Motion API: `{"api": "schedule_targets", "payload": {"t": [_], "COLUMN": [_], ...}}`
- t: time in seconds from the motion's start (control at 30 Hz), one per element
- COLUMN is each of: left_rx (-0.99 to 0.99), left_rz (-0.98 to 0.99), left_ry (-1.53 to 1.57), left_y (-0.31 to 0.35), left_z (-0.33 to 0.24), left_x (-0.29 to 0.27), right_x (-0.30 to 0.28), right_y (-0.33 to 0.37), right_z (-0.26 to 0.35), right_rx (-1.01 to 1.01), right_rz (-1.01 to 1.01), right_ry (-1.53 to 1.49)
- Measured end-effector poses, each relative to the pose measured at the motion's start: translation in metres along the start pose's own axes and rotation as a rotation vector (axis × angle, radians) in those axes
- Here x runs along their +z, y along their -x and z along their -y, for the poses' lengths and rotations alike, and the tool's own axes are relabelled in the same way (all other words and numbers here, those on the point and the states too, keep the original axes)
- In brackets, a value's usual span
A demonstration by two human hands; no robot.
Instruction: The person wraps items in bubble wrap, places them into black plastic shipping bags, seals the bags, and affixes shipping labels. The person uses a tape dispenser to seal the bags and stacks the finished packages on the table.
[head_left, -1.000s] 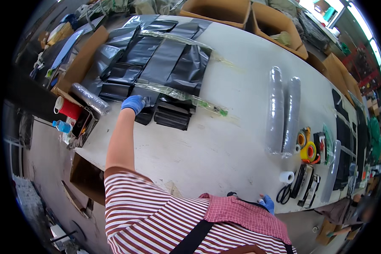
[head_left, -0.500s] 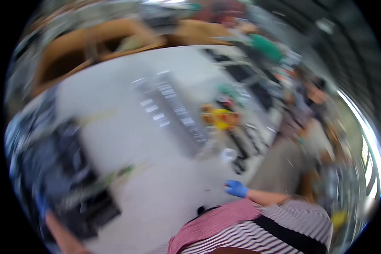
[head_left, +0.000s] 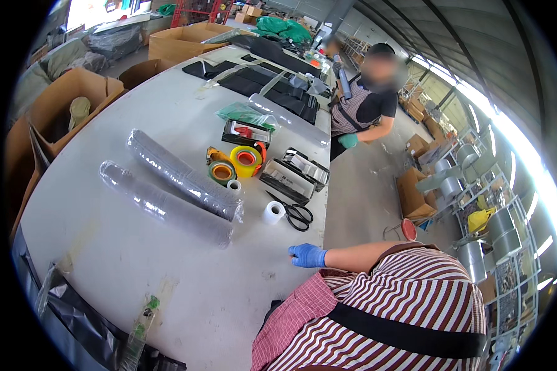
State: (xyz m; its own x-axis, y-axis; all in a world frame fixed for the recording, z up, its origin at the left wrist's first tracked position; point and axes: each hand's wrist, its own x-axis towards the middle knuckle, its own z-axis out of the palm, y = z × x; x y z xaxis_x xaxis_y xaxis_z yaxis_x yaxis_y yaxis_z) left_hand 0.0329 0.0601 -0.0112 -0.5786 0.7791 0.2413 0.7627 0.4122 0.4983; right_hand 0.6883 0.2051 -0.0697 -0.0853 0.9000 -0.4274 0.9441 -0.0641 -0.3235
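Note:
My right hand (head_left: 307, 255), in a blue glove, is at the right edge of the white table (head_left: 105, 247). Its fingers are loosely curled together, and nothing shows in them. Closest to it are a pair of black-handled scissors (head_left: 299, 216) and a white roll of labels or tape (head_left: 273, 213). Further left, two grey rolls wrapped in clear plastic (head_left: 167, 207) (head_left: 182, 176) lie side by side. My left hand is out of view. Black plastic sheeting (head_left: 83, 324) covers the near left corner, with clear tape (head_left: 136, 337) across it.
Tape rolls (head_left: 246, 161) and black boxes (head_left: 288, 179) stand beyond the scissors. Another plastic-wrapped roll (head_left: 289, 119) and black folded pieces (head_left: 269, 89) lie farther off. Cardboard boxes (head_left: 74, 105) line the left side. A co-worker (head_left: 365, 102) stands at the table's far right.
The view has swung toward the right and far end and is sharper. My left hand, earlier over the black plastic at left, has gone out of view. My right hand stays by the table edge.

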Motion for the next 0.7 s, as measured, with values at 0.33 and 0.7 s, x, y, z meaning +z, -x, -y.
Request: {"api": "schedule_targets", "payload": {"t": [0.33, 0.7], "left_rx": [0.162, 0.182], "left_rz": [0.378, 0.424], "left_ry": [0.267, 0.278], "left_y": [0.07, 0.077], "left_z": [-0.168, -0.214], "left_x": [0.079, 0.086], "right_x": [-0.001, -0.003], "right_y": [0.006, 0.001], "right_z": [-0.015, -0.02], "right_rx": [-0.077, -0.17], "right_rz": [0.014, 0.023], "right_ry": [-0.082, -0.13]}}
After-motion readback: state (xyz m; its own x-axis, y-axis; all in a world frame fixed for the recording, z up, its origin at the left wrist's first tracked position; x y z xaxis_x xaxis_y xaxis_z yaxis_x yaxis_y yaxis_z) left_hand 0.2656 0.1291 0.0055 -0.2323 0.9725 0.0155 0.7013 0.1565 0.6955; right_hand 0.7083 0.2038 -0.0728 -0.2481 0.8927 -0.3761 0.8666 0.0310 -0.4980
